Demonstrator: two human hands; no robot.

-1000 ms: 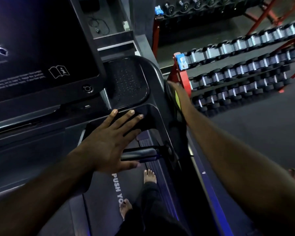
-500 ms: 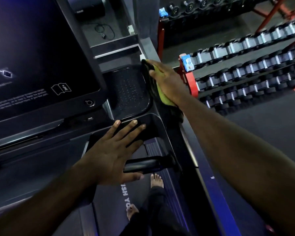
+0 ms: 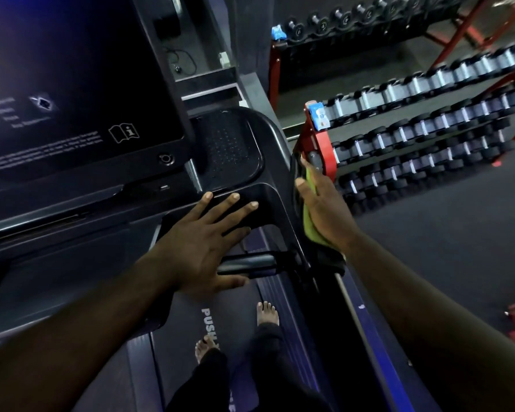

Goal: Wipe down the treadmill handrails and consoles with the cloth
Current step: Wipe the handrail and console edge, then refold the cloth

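Right hand [image 3: 324, 209] presses cloth [image 3: 309, 228] on handrail [image 3: 280, 162] edge, left hand [image 3: 199, 245] flat

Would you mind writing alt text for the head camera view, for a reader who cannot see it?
A person's right hand presses a yellow-green cloth against the outer side of a dark treadmill handrail, while the left hand rests flat on the console beside it. Bare feet stand on the belt below; dumbbell racks fill the right.
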